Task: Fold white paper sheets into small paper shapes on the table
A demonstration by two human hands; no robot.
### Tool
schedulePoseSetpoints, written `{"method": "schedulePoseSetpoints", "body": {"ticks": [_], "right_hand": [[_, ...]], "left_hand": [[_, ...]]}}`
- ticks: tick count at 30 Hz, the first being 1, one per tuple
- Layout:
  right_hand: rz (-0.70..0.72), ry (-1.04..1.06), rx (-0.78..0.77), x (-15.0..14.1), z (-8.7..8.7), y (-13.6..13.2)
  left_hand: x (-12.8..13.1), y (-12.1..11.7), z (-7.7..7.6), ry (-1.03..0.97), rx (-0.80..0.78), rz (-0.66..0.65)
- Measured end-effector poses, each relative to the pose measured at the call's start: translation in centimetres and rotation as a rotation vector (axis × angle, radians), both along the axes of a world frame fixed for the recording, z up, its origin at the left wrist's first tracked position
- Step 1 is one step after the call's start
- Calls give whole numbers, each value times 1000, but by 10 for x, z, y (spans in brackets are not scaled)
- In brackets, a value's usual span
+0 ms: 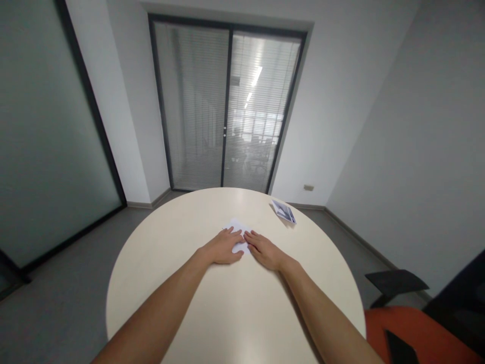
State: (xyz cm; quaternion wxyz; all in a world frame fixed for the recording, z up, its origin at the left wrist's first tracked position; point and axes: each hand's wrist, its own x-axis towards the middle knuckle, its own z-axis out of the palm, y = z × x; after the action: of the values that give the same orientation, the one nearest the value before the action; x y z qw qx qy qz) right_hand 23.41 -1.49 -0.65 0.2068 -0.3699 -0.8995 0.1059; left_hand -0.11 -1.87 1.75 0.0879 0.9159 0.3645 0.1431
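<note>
A small sheet of white paper lies on the round cream table, partly covered by both hands. My left hand rests flat on its left side, fingers stretched out and somewhat apart. From the right, my right hand lies palm down on the paper's right edge with its fingers extended. The fingertips of the two hands nearly meet over the sheet. Whatever is under the palms is hidden.
A folded card or photo print stands tilted near the table's far right edge. An orange-seated chair with a black armrest is at the right. Beyond the table are glass panels with blinds.
</note>
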Motion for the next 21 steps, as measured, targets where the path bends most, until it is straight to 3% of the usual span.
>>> {"method": "schedulePoseSetpoints", "body": {"ticks": [12,21], "right_hand": [[36,-62,-23,1,24,-9],[-54,-53,-59,17,18,-6]], "left_hand": [[0,-1,5,67,-33,112],[-10,8,-3,76,-45,285]]}}
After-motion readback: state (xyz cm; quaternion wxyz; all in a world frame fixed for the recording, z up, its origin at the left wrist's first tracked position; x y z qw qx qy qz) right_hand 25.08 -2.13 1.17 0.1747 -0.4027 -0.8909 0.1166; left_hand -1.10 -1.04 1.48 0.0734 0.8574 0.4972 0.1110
